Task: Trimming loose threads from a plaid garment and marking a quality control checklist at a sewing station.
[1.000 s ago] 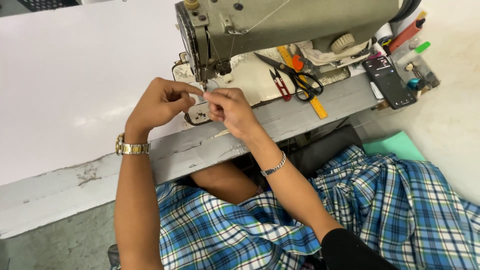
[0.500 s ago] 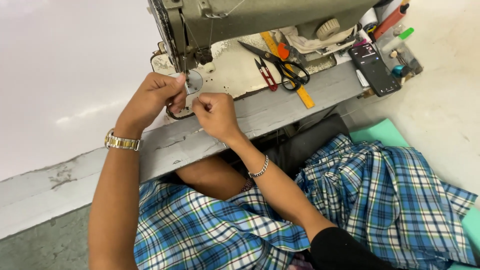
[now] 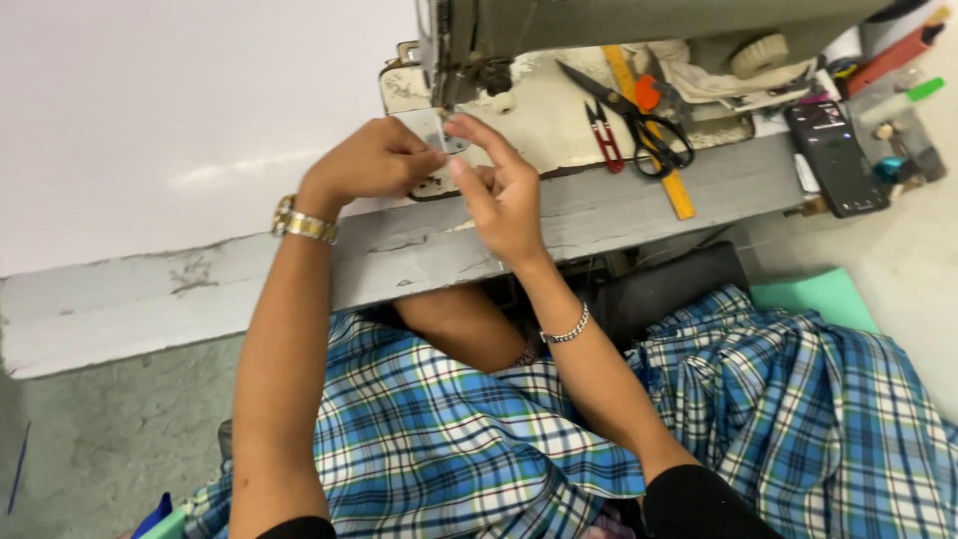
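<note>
Both hands at needle area of sewing machine (image 3: 639, 25). Left hand (image 3: 374, 160) curled, fingertips pinching small pale piece (image 3: 429, 128) on machine bed. Right hand (image 3: 499, 190) fingers extended, touching same piece. Black scissors (image 3: 639, 115) on table (image 3: 619, 205), right of hands.

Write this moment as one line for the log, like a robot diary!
left hand: at needle plate | right hand: fingertips near needle | sewing machine: behind hands | scissors: lying right
</note>
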